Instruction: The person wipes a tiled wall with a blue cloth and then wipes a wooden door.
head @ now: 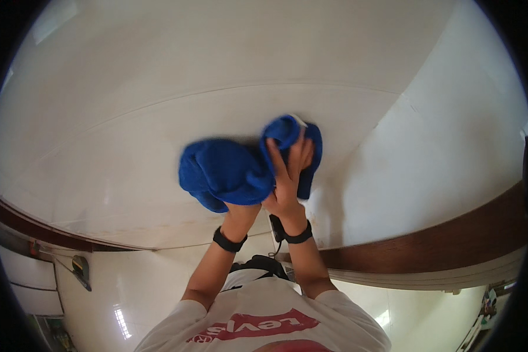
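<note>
A blue cloth (229, 171) is bunched up in front of me, against a smooth white surface. My left hand (243, 211) is mostly hidden under the larger, left part of the cloth; only its wrist side shows. Over the right part of the cloth lies my right hand (289, 176), its fingers spread and some of them wrapped in the folds. A pale edge of the cloth shows near those fingertips. The two hands are close together, and each wrist has a black band.
The white wall (158, 119) meets another pale panel (431, 154) on the right. A brown wooden edge (422, 246) curves across the lower right. Below lies a glossy tiled floor (110, 281), with a dark-headed tool (81, 269) at the lower left.
</note>
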Available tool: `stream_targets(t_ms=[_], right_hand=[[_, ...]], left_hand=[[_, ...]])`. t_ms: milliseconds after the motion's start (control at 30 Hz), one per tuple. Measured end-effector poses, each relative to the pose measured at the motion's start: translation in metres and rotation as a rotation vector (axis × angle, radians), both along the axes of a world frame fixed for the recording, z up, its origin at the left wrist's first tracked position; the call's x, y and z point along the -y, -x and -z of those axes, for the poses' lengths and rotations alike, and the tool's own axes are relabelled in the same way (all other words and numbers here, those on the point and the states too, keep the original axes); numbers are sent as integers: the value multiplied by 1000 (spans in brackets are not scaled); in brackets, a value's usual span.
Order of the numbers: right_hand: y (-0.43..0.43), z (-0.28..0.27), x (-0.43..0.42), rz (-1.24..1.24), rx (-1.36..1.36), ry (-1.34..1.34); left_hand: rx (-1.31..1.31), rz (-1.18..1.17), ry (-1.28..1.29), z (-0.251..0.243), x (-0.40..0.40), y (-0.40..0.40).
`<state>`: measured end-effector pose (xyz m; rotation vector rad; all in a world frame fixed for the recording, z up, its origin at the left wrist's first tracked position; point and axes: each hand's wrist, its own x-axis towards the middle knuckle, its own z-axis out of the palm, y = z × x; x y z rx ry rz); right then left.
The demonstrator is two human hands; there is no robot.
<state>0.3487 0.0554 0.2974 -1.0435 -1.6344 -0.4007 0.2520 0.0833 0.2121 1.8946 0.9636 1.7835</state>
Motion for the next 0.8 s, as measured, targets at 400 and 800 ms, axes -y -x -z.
stream_targets(t_ms=[400, 800], right_hand=[[-30, -112, 48, 140, -490, 355], [14, -7, -8, 32, -227, 57]], left_hand=[[-477, -209, -474, -129, 32, -41], [-742, -203, -210, -120, 27, 60]])
